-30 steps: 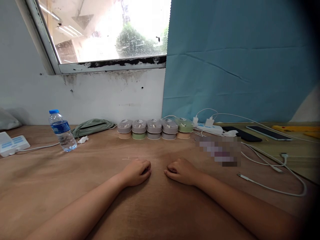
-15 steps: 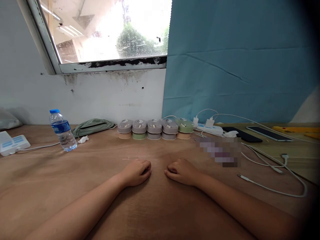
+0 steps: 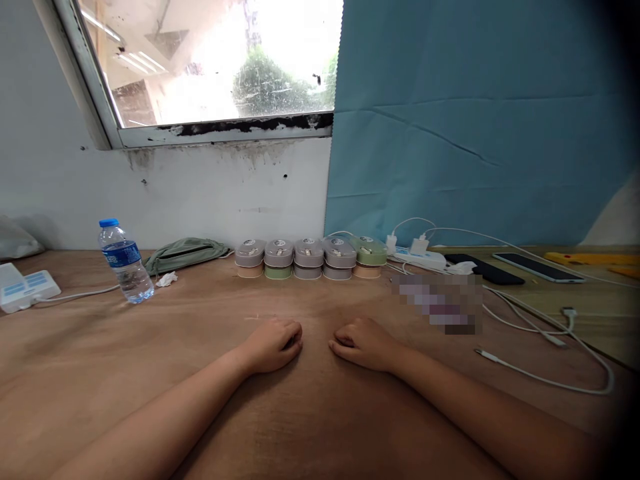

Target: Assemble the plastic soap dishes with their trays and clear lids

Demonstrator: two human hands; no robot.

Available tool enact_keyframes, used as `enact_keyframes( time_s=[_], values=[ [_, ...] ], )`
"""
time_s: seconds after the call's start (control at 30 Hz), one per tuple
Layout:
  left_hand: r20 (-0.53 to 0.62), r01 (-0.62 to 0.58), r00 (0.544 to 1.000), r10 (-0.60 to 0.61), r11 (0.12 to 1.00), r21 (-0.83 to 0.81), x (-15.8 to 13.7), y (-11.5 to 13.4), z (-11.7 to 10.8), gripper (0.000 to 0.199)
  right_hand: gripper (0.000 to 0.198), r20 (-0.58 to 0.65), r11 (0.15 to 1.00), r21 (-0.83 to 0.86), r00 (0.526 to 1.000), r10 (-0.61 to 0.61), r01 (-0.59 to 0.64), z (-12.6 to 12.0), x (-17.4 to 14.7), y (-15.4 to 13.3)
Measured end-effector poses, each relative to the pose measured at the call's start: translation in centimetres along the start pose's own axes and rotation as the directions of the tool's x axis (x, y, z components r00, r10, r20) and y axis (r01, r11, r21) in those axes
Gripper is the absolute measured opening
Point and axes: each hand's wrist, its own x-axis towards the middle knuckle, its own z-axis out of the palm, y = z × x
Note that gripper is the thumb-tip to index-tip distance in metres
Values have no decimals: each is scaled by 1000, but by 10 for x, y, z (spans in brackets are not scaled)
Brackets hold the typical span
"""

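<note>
Head view: the left hand (image 3: pixel 276 344) and right hand (image 3: pixel 362 343) rest on the worktop (image 3: pixel 310 420), each loosely curled closed. Beyond them stands a row of lidded containers (image 3: pixel 309 257).

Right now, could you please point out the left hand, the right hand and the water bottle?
Left hand (image 3: pixel 275 345), head view: back of the hand.
Right hand (image 3: pixel 364 343), head view: back of the hand.
Water bottle (image 3: pixel 123 255), head view: its blue label.
</note>
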Motion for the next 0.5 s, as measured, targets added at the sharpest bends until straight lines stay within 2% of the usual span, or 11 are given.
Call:
enact_keyframes(
  time_s=[0.37,0.5],
  values=[
    [-29,-20,999,21,1000,9,-1,0,2,10,42,-12,1000,-25,1000,-12,12,-1,-1,0],
    [-97,1,995,1,1000,24,2,-9,5,8,42,-17,1000,-20,1000,-13,12,0,0,0]
  ],
)
